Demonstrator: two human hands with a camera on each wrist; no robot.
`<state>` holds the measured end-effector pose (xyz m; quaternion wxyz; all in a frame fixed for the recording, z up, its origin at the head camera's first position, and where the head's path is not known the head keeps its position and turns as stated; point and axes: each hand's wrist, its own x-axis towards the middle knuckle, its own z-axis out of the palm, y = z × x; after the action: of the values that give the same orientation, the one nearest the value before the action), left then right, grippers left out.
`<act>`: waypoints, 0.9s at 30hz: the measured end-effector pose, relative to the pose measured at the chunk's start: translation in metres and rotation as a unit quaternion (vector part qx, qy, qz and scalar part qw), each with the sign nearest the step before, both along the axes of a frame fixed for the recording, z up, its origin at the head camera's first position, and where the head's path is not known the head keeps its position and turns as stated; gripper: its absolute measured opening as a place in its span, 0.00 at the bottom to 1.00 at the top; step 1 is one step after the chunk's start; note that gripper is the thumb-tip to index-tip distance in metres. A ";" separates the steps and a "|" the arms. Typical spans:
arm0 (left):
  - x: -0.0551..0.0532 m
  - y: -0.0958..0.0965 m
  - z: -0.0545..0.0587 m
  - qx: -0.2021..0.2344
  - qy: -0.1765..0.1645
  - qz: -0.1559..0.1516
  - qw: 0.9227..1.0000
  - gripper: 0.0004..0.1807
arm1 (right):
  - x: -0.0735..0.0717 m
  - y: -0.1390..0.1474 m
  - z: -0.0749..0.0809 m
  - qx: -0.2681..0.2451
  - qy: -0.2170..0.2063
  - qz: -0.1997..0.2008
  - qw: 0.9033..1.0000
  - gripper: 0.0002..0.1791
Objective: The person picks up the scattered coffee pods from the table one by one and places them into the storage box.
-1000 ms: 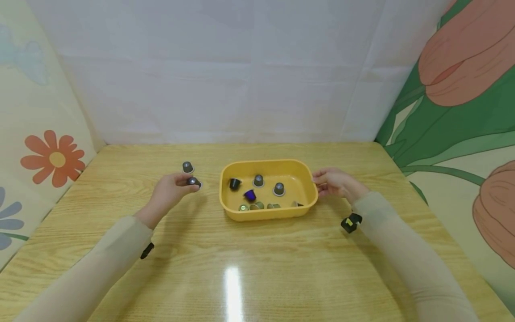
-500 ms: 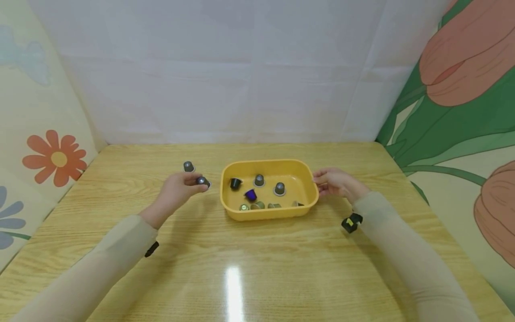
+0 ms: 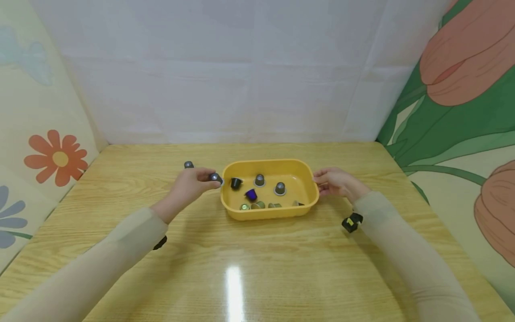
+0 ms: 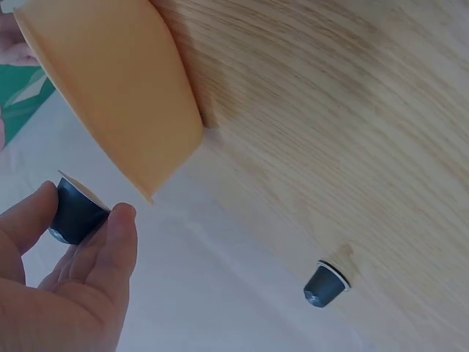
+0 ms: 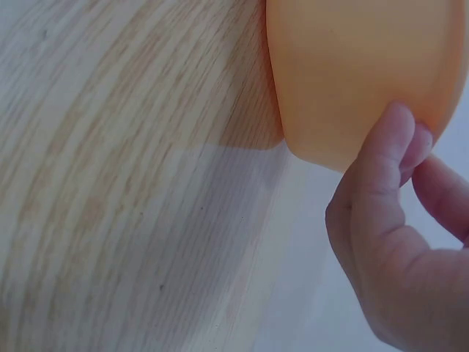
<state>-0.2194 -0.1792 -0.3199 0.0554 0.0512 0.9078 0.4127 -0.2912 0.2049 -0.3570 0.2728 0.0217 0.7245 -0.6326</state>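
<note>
My left hand (image 3: 188, 187) pinches a dark grey coffee capsule (image 4: 78, 211) between thumb and fingers, close to the left rim of a yellow plastic bin (image 3: 269, 215). In the left wrist view the capsule is tilted and apart from the bin wall. At the bin's right end, my right hand (image 3: 337, 182) grips the rim, fingers against the outer wall in the right wrist view. Inside the bin lie several capsules: a black capsule (image 3: 236, 183), a purple capsule (image 3: 251, 194), two upright grey ones, and greenish ones partly hidden by the front wall.
Another dark grey capsule (image 4: 326, 283) stands on the wooden table (image 3: 277, 264) beyond my left hand, partly covered by it in the head view. A white cloth backdrop (image 3: 225, 89) rises behind the table, with flower-patterned panels on both sides.
My left hand has moved right with the capsule, from near the standing capsule to the bin's left rim. The right hand and the bin stay practically where they were.
</note>
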 end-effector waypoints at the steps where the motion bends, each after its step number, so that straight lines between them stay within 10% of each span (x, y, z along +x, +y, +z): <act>1: -0.001 0.002 0.000 0.001 0.001 -0.003 1.000 0.28 | 0.000 0.000 0.000 0.000 0.000 0.001 1.000 0.14; 27: -0.014 0.046 0.002 0.055 -0.038 -0.053 0.996 0.27 | 0.001 -0.001 0.002 0.003 -0.004 0.004 1.000 0.16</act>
<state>-0.2330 -0.1334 -0.3176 0.1084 0.0865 0.8769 0.4602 -0.2905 0.2043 -0.3554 0.2784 0.0220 0.7251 -0.6295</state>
